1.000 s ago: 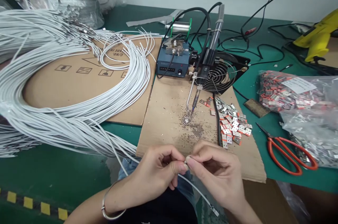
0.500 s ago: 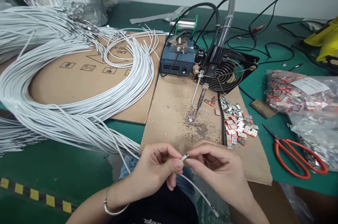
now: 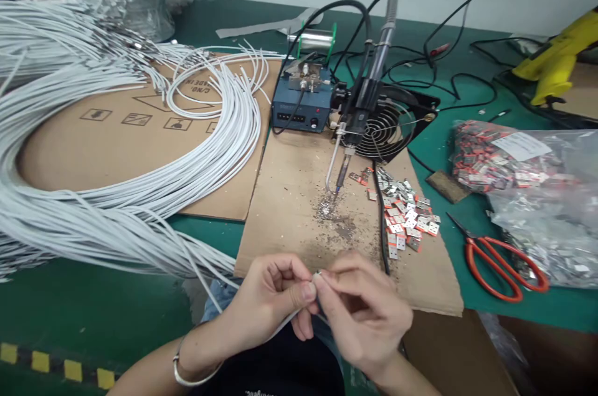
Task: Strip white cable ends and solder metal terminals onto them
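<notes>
My left hand (image 3: 280, 296) is closed, pinching a white cable (image 3: 284, 324) close to its end between thumb and forefinger. Against it, my right hand (image 3: 367, 312) closes its thumb and forefinger on the same cable's tip. Most of that tip is hidden by the fingers. Both hands are held above the front edge of a cardboard sheet (image 3: 275, 197). Beyond them, a soldering iron (image 3: 343, 172) in a stand points down at a patch of solder crumbs (image 3: 324, 208). Loose metal USB plugs (image 3: 411, 215) with orange-red parts lie to the right.
A large coil of white cables (image 3: 224, 153) spreads over the left side. Behind are a blue soldering station (image 3: 301, 106), a solder wire spool (image 3: 312, 40) and a black fan (image 3: 387, 125). Red-handled scissors (image 3: 507, 265) and a bag of plugs (image 3: 495, 156) lie at right.
My right fingers have come in onto the cable tip, which showed between the hands before. The view has shifted slightly, so the bench things appear further left.
</notes>
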Action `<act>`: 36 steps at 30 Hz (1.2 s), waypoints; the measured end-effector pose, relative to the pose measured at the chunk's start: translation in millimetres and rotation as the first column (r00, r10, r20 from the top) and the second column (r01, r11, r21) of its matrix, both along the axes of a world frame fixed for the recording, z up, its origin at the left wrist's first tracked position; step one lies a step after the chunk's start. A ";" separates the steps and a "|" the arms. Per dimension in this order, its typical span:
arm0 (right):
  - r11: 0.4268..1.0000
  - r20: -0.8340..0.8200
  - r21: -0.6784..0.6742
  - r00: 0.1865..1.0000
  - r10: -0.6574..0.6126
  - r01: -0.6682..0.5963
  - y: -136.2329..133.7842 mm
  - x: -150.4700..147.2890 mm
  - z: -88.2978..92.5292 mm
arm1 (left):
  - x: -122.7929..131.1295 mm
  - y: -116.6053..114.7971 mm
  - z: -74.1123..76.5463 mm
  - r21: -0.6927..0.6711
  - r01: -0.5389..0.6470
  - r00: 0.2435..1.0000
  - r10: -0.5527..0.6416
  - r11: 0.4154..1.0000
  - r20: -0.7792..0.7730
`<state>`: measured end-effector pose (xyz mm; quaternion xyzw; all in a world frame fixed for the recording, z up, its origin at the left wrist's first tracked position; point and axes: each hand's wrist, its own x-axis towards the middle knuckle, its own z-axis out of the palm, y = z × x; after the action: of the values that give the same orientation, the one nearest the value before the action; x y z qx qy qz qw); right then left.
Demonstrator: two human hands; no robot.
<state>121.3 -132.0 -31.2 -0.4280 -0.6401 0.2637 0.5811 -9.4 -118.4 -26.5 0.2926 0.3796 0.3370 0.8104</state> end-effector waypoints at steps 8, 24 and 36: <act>0.992 0.617 0.023 0.779 -0.111 0.122 33.1 78.2 27.2 | -31.2 5.3 30.5 0.036 0.003 0.887 0.014 0.999 -0.461; 0.881 0.754 -0.413 0.629 0.188 0.232 141.3 182.2 21.8 | -19.0 101.1 27.7 0.114 0.490 0.690 -0.305 0.864 -0.656; 0.767 0.137 -0.617 0.935 0.326 -0.177 87.9 96.4 25.2 | 1.9 116.4 20.1 0.122 0.499 0.741 -0.349 0.858 -0.574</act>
<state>217.7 -44.0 -6.0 -0.5264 -0.6406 0.4743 0.2959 -7.5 -2.0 -6.4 0.5602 0.4623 0.0949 0.6808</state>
